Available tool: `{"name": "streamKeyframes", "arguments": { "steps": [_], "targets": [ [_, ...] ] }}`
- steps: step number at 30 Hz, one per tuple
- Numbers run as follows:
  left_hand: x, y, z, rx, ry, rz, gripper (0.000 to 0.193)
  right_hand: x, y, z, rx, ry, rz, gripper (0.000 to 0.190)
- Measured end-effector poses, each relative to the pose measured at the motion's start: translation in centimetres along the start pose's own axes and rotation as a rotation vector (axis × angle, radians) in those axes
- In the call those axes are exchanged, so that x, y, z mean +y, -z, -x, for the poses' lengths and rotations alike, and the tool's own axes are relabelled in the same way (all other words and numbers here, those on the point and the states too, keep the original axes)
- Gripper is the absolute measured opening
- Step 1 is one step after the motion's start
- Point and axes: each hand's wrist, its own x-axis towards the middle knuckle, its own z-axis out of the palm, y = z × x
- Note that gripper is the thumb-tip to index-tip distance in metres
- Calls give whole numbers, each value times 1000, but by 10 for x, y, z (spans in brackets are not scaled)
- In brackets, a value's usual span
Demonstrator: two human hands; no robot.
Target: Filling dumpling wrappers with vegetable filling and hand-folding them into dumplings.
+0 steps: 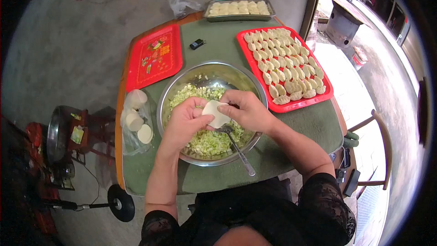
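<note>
Both my hands hold a round white dumpling wrapper (215,112) over a large steel bowl (212,162). My left hand (187,119) pinches its lower left edge, and my right hand (245,111) grips its right edge. Chopped pale-green vegetable filling (208,143) fills the lower part of the bowl. A metal spoon (240,152) leans in the filling, its handle over the near rim. To the left, stacks of round wrappers (145,134) lie in and beside a clear plastic bag (131,147). Rows of folded dumplings (288,63) stand on a red tray (281,107) at the right.
A red decorated tray (153,56) lies at the table's left. At the far edge are a metal tray (239,17) of dumplings and a crumpled plastic bag (182,5). A small black device (197,44) rests behind the bowl. A wooden chair (384,147) stands at the right.
</note>
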Motion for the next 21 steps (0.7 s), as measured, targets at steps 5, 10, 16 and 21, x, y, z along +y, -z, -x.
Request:
{"name": "streamKeyframes", "arguments": {
  "steps": [5, 10, 16, 21],
  "targets": [
    [-1, 1, 2, -9, 30, 17, 19, -6, -2, 1, -29, -21, -118, 14],
    [0, -2, 3, -67, 59, -30, 11, -1, -3, 1, -35, 44, -22, 15],
    [0, 0, 7, -44, 27, -76, 6, 1, -4, 0, -43, 94, 52, 17],
    [2, 1, 8, -59, 44, -83, 9, -7, -2, 2, -129, 31, 49, 11]
  ]
}}
